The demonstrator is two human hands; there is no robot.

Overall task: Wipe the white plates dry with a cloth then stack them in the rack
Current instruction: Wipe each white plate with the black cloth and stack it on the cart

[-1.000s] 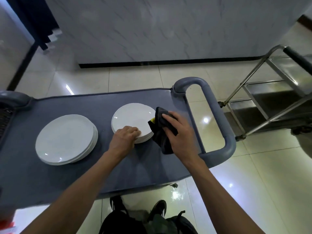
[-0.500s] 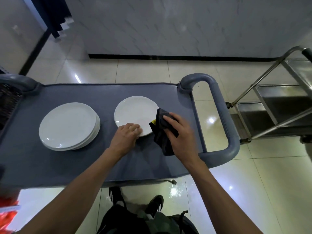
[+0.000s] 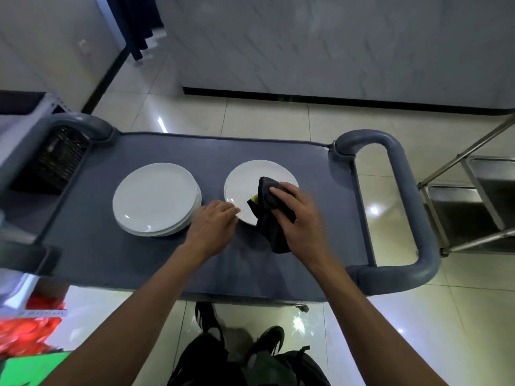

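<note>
A white plate (image 3: 245,182) lies on the grey cart top (image 3: 320,168), right of centre. My right hand (image 3: 298,218) grips a dark cloth (image 3: 271,215) with a yellow tag and presses it onto the plate's near right part. My left hand (image 3: 214,224) sits at the plate's near left rim with its fingers curled on the edge. To the left is a stack of white plates (image 3: 156,199), untouched. A black lattice crate (image 3: 53,160) sits at the cart's left end.
The cart's grey loop handle (image 3: 404,207) is on the right. Beyond it stands a steel trolley (image 3: 473,207) with shelves. Red (image 3: 25,335) and green items lie at the lower left. My shoes and a dark bag (image 3: 250,363) are on the tiled floor below the cart.
My right hand has slid the cloth from beside the plate onto its surface. My left hand has shifted to the plate's near left rim. The view has swung left.
</note>
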